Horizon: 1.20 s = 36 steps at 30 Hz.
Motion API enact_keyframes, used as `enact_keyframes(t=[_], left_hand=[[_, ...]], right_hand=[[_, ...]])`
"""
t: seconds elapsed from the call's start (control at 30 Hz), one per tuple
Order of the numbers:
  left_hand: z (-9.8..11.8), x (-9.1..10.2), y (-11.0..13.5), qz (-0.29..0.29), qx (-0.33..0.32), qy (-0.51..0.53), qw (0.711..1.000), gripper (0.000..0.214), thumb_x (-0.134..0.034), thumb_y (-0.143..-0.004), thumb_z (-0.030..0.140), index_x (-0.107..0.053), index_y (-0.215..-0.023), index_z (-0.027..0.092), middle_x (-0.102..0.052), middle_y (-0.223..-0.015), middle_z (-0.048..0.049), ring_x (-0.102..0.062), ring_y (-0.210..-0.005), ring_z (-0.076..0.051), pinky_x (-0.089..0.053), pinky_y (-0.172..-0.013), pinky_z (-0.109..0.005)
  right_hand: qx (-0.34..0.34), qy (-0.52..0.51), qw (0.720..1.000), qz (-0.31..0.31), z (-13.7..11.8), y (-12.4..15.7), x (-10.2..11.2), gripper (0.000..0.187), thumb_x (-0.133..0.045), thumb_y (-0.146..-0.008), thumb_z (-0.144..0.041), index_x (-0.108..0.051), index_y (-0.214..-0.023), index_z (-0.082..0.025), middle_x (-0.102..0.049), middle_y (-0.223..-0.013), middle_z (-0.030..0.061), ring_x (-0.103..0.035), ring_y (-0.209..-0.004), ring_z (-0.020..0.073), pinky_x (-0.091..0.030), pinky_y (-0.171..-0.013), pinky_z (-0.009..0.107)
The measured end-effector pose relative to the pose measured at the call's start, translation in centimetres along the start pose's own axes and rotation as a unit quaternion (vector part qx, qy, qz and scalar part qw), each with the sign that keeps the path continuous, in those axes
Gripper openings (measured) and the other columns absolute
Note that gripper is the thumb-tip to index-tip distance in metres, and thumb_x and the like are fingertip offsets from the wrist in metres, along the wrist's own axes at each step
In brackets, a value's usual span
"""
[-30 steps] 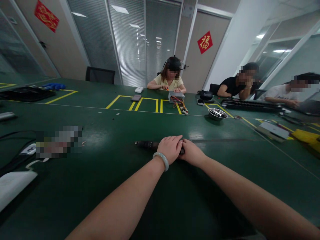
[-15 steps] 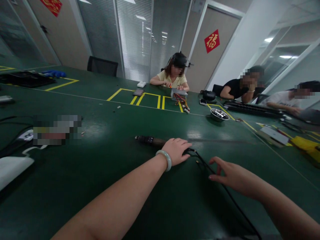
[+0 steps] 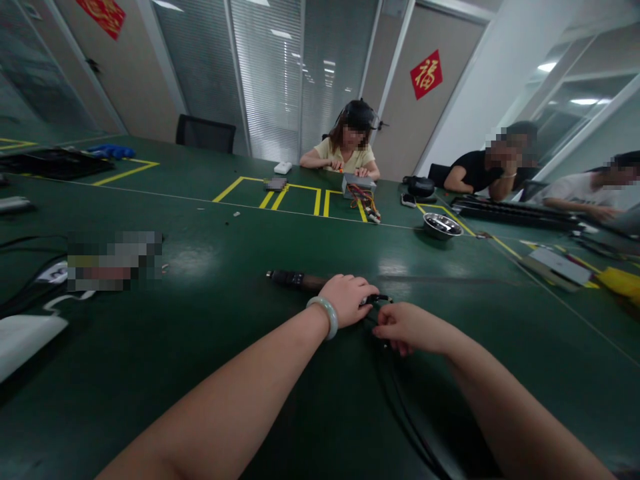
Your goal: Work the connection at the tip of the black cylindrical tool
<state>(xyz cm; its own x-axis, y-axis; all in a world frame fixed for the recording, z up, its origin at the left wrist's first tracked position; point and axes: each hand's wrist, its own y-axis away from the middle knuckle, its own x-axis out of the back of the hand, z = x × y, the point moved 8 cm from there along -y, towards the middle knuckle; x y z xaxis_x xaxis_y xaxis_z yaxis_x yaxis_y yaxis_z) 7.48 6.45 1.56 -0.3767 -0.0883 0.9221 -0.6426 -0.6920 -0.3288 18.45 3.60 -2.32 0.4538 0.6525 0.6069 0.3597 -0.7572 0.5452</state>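
Note:
A dark rod-shaped tool lies on the green table in front of me, its tip pointing left. My left hand, with a pale green bangle on the wrist, is closed over the tool's right end. A black cable runs from that end back toward me. My right hand is closed in a pinch on the cable just right of the left hand.
Three other people sit along the far and right sides. On the table are a metal bowl, a grey box with coloured wires, a black keyboard, yellow floor-tape markings, black cables and a white device at left.
A second ago both hands met on the tool's end. My right hand then pulled away open with the cable trailing, and now it has come back and closed on the cable.

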Motion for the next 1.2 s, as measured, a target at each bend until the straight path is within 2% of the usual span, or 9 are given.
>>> enact_keyframes(t=[0.13, 0.27, 0.37, 0.5, 0.7, 0.9, 1.0, 1.2], left_hand=[[-0.6, 0.3, 0.0, 0.001, 0.034, 0.001, 0.999, 0.025, -0.055, -0.083, 0.038, -0.060, -0.105, 0.029, -0.063, -0.103, 0.0000, -0.057, -0.092, -0.021, -0.042, -0.079, -0.036], [-0.9, 0.2, 0.0, 0.004, 0.071, -0.001, 0.997, 0.023, -0.056, -0.080, 0.037, -0.061, -0.100, 0.027, -0.062, -0.098, -0.0008, -0.057, -0.090, -0.022, -0.042, -0.080, -0.038], [-0.7, 0.0, 0.0, 0.004, 0.086, -0.007, 0.996, 0.022, -0.056, -0.079, 0.034, -0.060, -0.099, 0.025, -0.062, -0.097, -0.0021, -0.056, -0.090, -0.022, -0.042, -0.081, -0.037], [-0.4, -0.1, 0.0, 0.008, 0.083, -0.013, 0.996, 0.020, -0.054, -0.082, 0.031, -0.059, -0.100, 0.024, -0.061, -0.098, -0.0026, -0.056, -0.092, -0.021, -0.041, -0.083, -0.037], [0.0, -0.5, -0.2, 0.011, 0.068, -0.030, 0.997, 0.019, -0.057, -0.085, 0.036, -0.056, -0.100, 0.023, -0.060, -0.100, -0.0022, -0.055, -0.096, -0.021, -0.040, -0.085, -0.036], [0.1, -0.8, -0.5, 0.000, 0.070, -0.042, 0.997, 0.016, -0.055, -0.087, 0.033, -0.056, -0.099, 0.023, -0.059, -0.097, -0.0021, -0.056, -0.091, -0.019, -0.041, -0.081, -0.035], [0.1, -0.6, -0.5, -0.001, 0.063, -0.025, 0.998, 0.015, -0.056, -0.087, 0.033, -0.056, -0.098, 0.024, -0.059, -0.097, -0.0013, -0.056, -0.091, -0.019, -0.042, -0.080, -0.035], [0.3, -0.3, -0.4, -0.016, 0.050, -0.022, 0.998, 0.013, -0.055, -0.086, 0.032, -0.058, -0.096, 0.025, -0.058, -0.095, -0.0013, -0.056, -0.090, -0.020, -0.042, -0.078, -0.035]], right_hand=[[0.044, -0.047, 0.998, -0.010, 1.3, -0.6, 1.1, 0.027, -0.063, -0.076, -0.043, -0.058, -0.080, -0.017, -0.063, -0.067, 0.0007, -0.056, -0.053, 0.0101, -0.036, -0.044, 0.017], [0.041, -0.115, 0.993, 0.008, 2.6, -0.8, 1.7, 0.030, -0.063, -0.077, -0.045, -0.060, -0.086, -0.017, -0.061, -0.067, -0.0010, -0.053, -0.052, 0.0082, -0.035, -0.044, 0.017], [0.033, -0.115, 0.991, 0.055, 3.2, -1.4, 2.2, 0.030, -0.062, -0.078, -0.047, -0.061, -0.084, -0.017, -0.059, -0.062, -0.0020, -0.049, -0.045, 0.0071, -0.032, -0.041, 0.017], [0.052, -0.115, 0.983, 0.133, 3.5, -2.0, 3.1, 0.029, -0.066, -0.075, -0.045, -0.063, -0.083, -0.018, -0.062, -0.067, -0.0019, -0.051, -0.047, 0.0071, -0.036, -0.045, 0.018], [0.055, -0.140, 0.973, 0.175, 3.8, -2.4, 3.3, 0.027, -0.069, -0.072, -0.041, -0.062, -0.084, -0.018, -0.063, -0.067, -0.0020, -0.053, -0.049, 0.0081, -0.040, -0.047, 0.019], [0.056, -0.163, 0.944, 0.282, 4.5, -2.0, 5.3, 0.027, -0.066, -0.074, -0.040, -0.062, -0.086, -0.016, -0.063, -0.069, 0.0004, -0.055, -0.055, 0.0094, -0.041, -0.050, 0.020], [0.060, -0.178, 0.942, 0.276, 4.8, -2.2, 5.5, 0.030, -0.065, -0.074, -0.042, -0.061, -0.087, -0.016, -0.063, -0.071, 0.0012, -0.056, -0.057, 0.0102, -0.041, -0.049, 0.020], [0.089, -0.154, 0.955, 0.236, 3.5, -1.8, 4.5, 0.028, -0.061, -0.078, -0.042, -0.063, -0.090, -0.017, -0.066, -0.077, 0.0013, -0.058, -0.058, 0.0105, -0.042, -0.051, 0.021]])
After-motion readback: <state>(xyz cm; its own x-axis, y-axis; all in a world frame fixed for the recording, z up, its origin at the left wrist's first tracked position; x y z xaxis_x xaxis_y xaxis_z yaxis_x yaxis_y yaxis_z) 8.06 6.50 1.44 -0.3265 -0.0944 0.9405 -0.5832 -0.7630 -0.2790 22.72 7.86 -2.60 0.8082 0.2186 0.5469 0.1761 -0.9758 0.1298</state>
